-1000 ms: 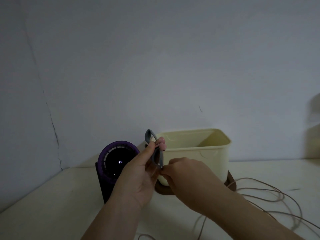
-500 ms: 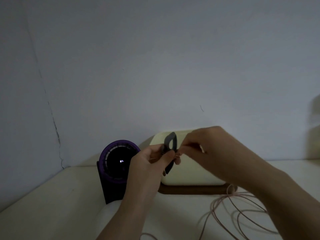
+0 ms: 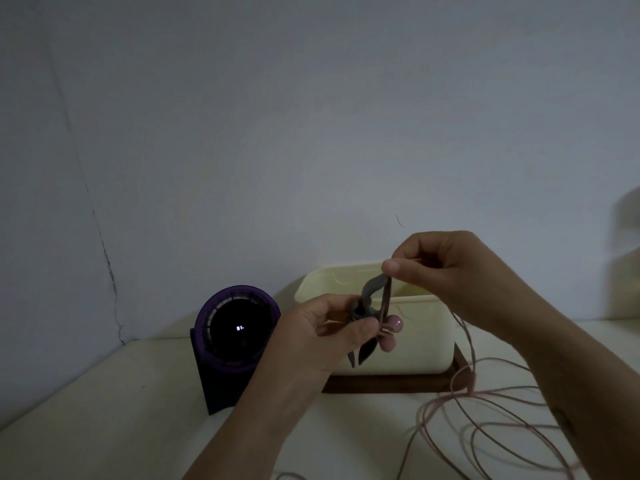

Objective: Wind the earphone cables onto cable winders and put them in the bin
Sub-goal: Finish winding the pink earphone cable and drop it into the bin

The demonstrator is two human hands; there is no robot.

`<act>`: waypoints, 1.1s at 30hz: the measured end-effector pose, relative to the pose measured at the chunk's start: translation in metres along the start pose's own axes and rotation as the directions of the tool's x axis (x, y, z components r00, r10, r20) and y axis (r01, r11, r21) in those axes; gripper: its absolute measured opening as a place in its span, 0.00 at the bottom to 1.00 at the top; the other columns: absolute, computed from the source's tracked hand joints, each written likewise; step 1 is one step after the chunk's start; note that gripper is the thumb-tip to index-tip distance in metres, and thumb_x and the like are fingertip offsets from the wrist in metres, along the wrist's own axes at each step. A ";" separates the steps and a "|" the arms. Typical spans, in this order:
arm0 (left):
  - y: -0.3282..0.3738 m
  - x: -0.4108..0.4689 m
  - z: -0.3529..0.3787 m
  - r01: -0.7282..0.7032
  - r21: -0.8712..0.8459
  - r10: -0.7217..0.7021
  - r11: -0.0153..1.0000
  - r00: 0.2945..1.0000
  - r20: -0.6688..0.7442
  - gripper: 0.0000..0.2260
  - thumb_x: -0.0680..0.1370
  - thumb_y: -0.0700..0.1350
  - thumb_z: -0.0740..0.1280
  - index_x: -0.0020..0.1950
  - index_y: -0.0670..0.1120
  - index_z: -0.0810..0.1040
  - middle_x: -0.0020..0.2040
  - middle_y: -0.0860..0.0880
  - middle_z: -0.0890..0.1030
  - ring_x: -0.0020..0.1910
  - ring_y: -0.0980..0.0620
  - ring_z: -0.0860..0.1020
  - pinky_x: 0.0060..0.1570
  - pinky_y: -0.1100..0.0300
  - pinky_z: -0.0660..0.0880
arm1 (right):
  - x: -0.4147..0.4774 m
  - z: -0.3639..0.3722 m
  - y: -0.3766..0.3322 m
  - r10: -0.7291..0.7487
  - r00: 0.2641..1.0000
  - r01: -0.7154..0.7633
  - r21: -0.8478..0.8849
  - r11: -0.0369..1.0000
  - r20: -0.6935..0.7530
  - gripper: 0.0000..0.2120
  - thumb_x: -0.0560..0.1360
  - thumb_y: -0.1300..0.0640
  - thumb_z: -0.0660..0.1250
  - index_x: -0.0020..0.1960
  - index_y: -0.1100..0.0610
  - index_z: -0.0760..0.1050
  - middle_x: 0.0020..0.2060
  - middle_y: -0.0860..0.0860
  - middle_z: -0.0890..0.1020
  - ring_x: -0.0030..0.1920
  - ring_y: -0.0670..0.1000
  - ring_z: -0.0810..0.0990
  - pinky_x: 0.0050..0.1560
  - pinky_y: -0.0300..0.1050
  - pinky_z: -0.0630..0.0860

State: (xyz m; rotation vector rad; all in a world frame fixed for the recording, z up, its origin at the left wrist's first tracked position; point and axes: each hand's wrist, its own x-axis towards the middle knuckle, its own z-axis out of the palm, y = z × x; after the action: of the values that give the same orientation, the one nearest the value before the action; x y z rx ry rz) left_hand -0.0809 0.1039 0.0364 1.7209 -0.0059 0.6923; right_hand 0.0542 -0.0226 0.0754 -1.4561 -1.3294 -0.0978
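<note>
My left hand (image 3: 325, 332) pinches a grey cable winder (image 3: 372, 292) in front of the cream bin (image 3: 415, 337). Two pink earbuds (image 3: 394, 323) stick out beside my left thumb. My right hand (image 3: 446, 271) pinches the thin pink earphone cable (image 3: 464, 344) at the winder's top end, above the bin's rim. From there the cable drops past the bin's right side into loose loops (image 3: 485, 424) on the table.
A purple and black round device (image 3: 235, 336) stands on the table left of the bin. The bin sits on a dark wooden tray (image 3: 391, 382). A white wall rises right behind both. The cable loops cover the table's right front.
My right hand has risen and moved right, pulling the cable up over the winder's top. The winder has turned in my left hand, and the earbuds now show beside the thumb.
</note>
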 end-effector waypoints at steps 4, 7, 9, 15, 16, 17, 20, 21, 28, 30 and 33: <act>0.005 0.000 0.001 -0.028 -0.075 0.032 0.997 0.998 0.054 0.09 0.68 0.45 0.75 0.48 0.48 0.86 0.44 0.45 0.86 0.42 0.48 0.84 0.48 0.58 0.79 | 0.001 0.011 0.025 0.109 0.991 -0.122 0.189 0.974 0.076 0.19 0.65 0.35 0.71 0.35 0.52 0.80 0.37 0.70 0.75 0.34 0.57 0.68 0.40 0.53 0.66; 0.008 0.000 -0.001 -0.003 -0.243 0.013 0.970 0.999 0.042 0.07 0.70 0.43 0.75 0.48 0.47 0.86 0.44 0.44 0.85 0.41 0.50 0.83 0.45 0.62 0.78 | -0.001 0.029 0.040 0.141 0.974 -0.197 0.361 0.912 0.175 0.14 0.67 0.42 0.71 0.34 0.53 0.78 0.30 0.61 0.72 0.35 0.57 0.68 0.42 0.52 0.66; 0.011 0.000 -0.004 0.046 -0.360 -0.047 0.932 0.999 0.008 0.09 0.69 0.41 0.68 0.45 0.43 0.87 0.44 0.43 0.85 0.40 0.51 0.83 0.42 0.64 0.79 | -0.002 0.042 0.042 0.149 0.973 -0.214 0.445 0.870 0.176 0.14 0.68 0.43 0.71 0.32 0.52 0.77 0.28 0.55 0.70 0.29 0.52 0.65 0.36 0.43 0.66; 0.019 0.001 -0.012 0.062 -0.529 -0.124 0.846 0.989 -0.083 0.11 0.70 0.40 0.63 0.44 0.40 0.85 0.41 0.44 0.83 0.38 0.53 0.83 0.39 0.63 0.80 | -0.008 0.066 0.035 0.166 0.986 -0.157 0.340 0.927 0.003 0.11 0.73 0.48 0.67 0.34 0.49 0.79 0.23 0.42 0.68 0.26 0.43 0.63 0.31 0.37 0.61; 0.019 0.001 -0.013 0.060 -0.538 -0.142 0.841 0.984 -0.112 0.11 0.70 0.41 0.64 0.45 0.41 0.84 0.42 0.45 0.84 0.39 0.53 0.83 0.39 0.62 0.81 | -0.010 0.069 0.034 0.145 0.989 -0.137 0.234 0.963 -0.020 0.10 0.75 0.50 0.66 0.36 0.50 0.80 0.23 0.41 0.70 0.26 0.42 0.65 0.31 0.35 0.62; 0.018 0.001 -0.014 0.065 -0.540 -0.167 0.839 0.976 -0.143 0.11 0.70 0.42 0.64 0.46 0.41 0.84 0.42 0.46 0.84 0.40 0.54 0.83 0.41 0.62 0.81 | -0.012 0.073 0.033 0.114 0.993 -0.109 0.125 0.986 -0.029 0.09 0.76 0.52 0.66 0.39 0.51 0.80 0.23 0.40 0.72 0.26 0.41 0.68 0.32 0.32 0.63; 0.013 0.002 -0.016 0.074 -0.522 -0.229 0.849 0.943 -0.240 0.11 0.68 0.45 0.66 0.45 0.45 0.84 0.43 0.49 0.85 0.42 0.57 0.84 0.41 0.64 0.80 | -0.018 0.088 0.029 -0.020 1.000 0.021 -0.141 0.990 0.008 0.08 0.78 0.55 0.64 0.45 0.55 0.81 0.29 0.40 0.76 0.34 0.41 0.73 0.35 0.32 0.66; 0.011 0.003 -0.017 0.068 -0.524 -0.243 0.849 0.931 -0.272 0.10 0.67 0.46 0.66 0.44 0.46 0.85 0.44 0.50 0.86 0.43 0.58 0.84 0.41 0.64 0.79 | -0.019 0.092 0.028 -0.069 0.997 0.075 -0.216 0.974 0.036 0.10 0.79 0.54 0.62 0.47 0.56 0.81 0.31 0.42 0.76 0.36 0.43 0.73 0.36 0.34 0.65; 0.002 0.006 -0.020 0.052 -0.508 -0.266 0.860 0.894 -0.360 0.09 0.69 0.46 0.66 0.42 0.47 0.85 0.42 0.52 0.85 0.40 0.60 0.83 0.45 0.62 0.71 | -0.017 0.084 0.010 -0.007 0.962 0.137 -0.462 0.876 0.272 0.11 0.81 0.54 0.58 0.51 0.54 0.79 0.40 0.49 0.78 0.42 0.51 0.76 0.46 0.48 0.73; 0.002 0.006 -0.020 0.060 -0.519 -0.280 0.853 0.891 -0.356 0.10 0.68 0.46 0.66 0.46 0.46 0.83 0.42 0.52 0.86 0.40 0.60 0.83 0.46 0.62 0.71 | -0.015 0.078 0.002 0.008 0.955 0.159 -0.533 0.831 0.297 0.12 0.81 0.53 0.57 0.52 0.53 0.79 0.43 0.50 0.79 0.45 0.52 0.77 0.48 0.49 0.74; 0.003 0.006 -0.019 0.085 -0.532 -0.309 0.842 0.885 -0.348 0.11 0.68 0.47 0.67 0.47 0.46 0.83 0.42 0.52 0.85 0.41 0.60 0.83 0.48 0.62 0.72 | -0.013 0.069 -0.007 0.030 0.944 0.195 -0.626 0.755 0.330 0.13 0.82 0.53 0.54 0.53 0.52 0.77 0.45 0.49 0.77 0.47 0.52 0.77 0.48 0.49 0.74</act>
State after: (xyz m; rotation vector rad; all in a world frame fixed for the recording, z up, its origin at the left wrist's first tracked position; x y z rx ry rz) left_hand -0.0851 0.1226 0.0436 1.0224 0.2738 0.8092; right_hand 0.0053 0.0170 0.0439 -2.0680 -1.7334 -0.4420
